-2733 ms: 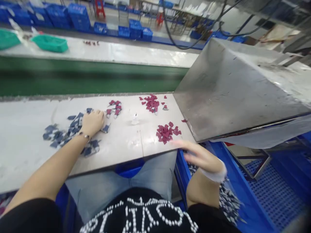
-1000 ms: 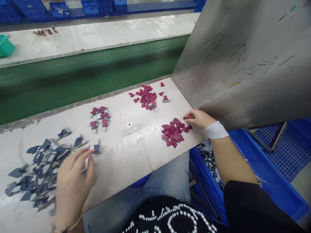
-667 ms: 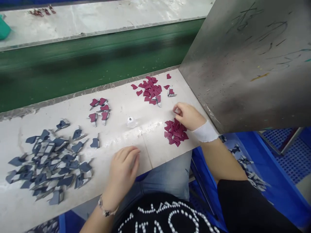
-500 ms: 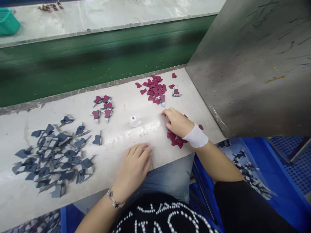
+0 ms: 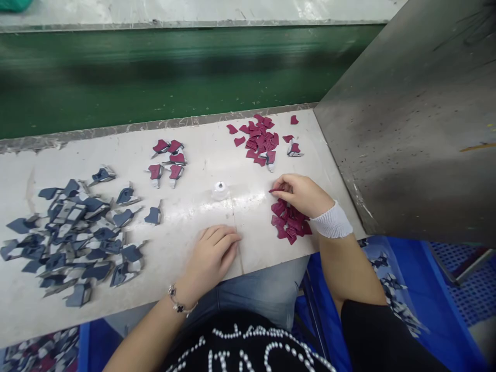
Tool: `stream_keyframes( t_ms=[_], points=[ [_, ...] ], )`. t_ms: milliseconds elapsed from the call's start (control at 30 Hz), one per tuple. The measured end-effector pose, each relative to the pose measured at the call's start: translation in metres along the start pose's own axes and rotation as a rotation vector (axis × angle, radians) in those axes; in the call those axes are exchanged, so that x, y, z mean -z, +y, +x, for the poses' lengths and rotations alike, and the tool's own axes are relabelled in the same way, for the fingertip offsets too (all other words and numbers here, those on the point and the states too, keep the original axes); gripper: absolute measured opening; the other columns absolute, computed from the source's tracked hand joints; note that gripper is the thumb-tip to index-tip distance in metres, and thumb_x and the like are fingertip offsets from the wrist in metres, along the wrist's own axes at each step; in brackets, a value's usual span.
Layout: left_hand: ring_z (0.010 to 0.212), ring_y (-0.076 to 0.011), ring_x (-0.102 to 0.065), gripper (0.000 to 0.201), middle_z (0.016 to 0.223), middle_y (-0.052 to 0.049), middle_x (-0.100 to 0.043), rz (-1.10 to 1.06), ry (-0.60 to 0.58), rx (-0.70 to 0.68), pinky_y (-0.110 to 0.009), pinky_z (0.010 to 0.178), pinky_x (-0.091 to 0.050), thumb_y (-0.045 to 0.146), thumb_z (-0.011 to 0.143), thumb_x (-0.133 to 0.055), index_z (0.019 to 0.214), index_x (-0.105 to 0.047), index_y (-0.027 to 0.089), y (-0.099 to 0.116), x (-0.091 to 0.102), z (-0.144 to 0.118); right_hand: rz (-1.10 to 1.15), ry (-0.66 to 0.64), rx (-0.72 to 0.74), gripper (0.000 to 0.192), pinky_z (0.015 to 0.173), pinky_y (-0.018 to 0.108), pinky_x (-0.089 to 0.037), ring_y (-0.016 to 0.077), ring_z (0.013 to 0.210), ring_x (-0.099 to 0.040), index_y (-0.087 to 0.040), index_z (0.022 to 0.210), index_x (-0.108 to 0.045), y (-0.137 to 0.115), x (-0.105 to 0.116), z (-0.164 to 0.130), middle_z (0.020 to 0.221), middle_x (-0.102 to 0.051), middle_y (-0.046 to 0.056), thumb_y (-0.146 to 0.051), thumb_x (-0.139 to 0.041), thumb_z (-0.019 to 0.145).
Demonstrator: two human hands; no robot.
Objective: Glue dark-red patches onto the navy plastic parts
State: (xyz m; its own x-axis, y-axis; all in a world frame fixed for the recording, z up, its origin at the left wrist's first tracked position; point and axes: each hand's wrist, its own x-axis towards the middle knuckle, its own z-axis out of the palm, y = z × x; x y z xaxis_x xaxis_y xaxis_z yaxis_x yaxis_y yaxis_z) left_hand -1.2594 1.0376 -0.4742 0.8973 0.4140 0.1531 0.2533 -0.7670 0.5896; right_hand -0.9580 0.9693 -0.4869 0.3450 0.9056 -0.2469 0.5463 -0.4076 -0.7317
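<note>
My right hand [image 5: 304, 195] pinches a small flat maroon piece [image 5: 273, 191] between thumb and fingertips, just over the near pile of maroon pieces [image 5: 290, 222]. My left hand [image 5: 211, 256] lies on the white tabletop [image 5: 182, 217] with its fingers stretched out, and no object shows in it. Ahead of it stands a small round white item with a dark tip [image 5: 220, 190]. A second maroon pile [image 5: 261, 139] lies farther back, with a grey-and-white part [image 5: 270, 161] at its front edge.
Many blue-and-grey parts [image 5: 83, 235] are heaped at the left. Several maroon-faced assembled parts [image 5: 176, 159] lie at the back. A metal panel [image 5: 411, 134] rises at the right, and a green wall [image 5: 174, 77] runs behind. Below the table's right end is a blue crate [image 5: 422, 289] with parts.
My right hand now has a maroon piece in its pinch and has lifted it slightly from the near pile. My left hand stays on the table. The camera view has shifted.
</note>
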Motion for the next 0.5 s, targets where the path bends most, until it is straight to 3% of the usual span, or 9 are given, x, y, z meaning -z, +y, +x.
stream_keyframes(
  t_ms=[100, 233, 333, 500],
  points=[
    [0.103, -0.0224, -0.069, 0.016, 0.107, -0.005, -0.077, -0.006, -0.001, -0.015, -0.039, 0.088, -0.054, 0.015, 0.102, -0.052, 0.108, -0.065, 0.022, 0.0, 0.001, 0.0, 0.069, -0.088, -0.028, 0.007, 0.068, 0.029, -0.052, 0.0183, 0.074, -0.066, -0.018, 0.085, -0.071, -0.006, -0.002, 0.002, 0.08, -0.072, 0.003, -0.024, -0.072, 0.087],
    [0.098, -0.0224, -0.07, 0.018, 0.105, -0.004, -0.076, 0.018, 0.067, -0.091, -0.037, 0.085, -0.055, 0.015, 0.102, -0.05, 0.108, -0.065, 0.023, 0.001, 0.002, -0.002, 0.07, -0.149, -0.03, 0.008, 0.071, 0.027, -0.054, 0.0156, 0.073, -0.068, -0.014, 0.083, -0.071, -0.019, -0.005, 0.007, 0.077, -0.071, 0.002, -0.017, -0.075, 0.088],
    [0.093, -0.0212, -0.071, 0.018, 0.1, -0.002, -0.076, 0.044, 0.14, -0.173, -0.033, 0.079, -0.055, 0.014, 0.1, -0.05, 0.108, -0.063, 0.024, -0.011, -0.005, -0.002, 0.035, -0.204, -0.002, 0.016, 0.076, 0.03, -0.059, 0.0139, 0.076, -0.069, -0.012, 0.087, -0.068, -0.027, -0.005, 0.021, 0.082, -0.07, 0.0, -0.024, -0.074, 0.096],
    [0.097, -0.0209, -0.072, 0.021, 0.102, 0.0, -0.077, 0.074, 0.123, -0.256, -0.031, 0.077, -0.055, 0.01, 0.095, -0.055, 0.107, -0.062, 0.026, -0.034, -0.019, -0.003, -0.015, -0.209, 0.04, 0.02, 0.083, 0.035, -0.062, 0.016, 0.086, -0.07, -0.012, 0.102, -0.069, -0.036, 0.005, 0.048, 0.096, -0.071, 0.004, -0.033, -0.068, 0.102]
  ],
)
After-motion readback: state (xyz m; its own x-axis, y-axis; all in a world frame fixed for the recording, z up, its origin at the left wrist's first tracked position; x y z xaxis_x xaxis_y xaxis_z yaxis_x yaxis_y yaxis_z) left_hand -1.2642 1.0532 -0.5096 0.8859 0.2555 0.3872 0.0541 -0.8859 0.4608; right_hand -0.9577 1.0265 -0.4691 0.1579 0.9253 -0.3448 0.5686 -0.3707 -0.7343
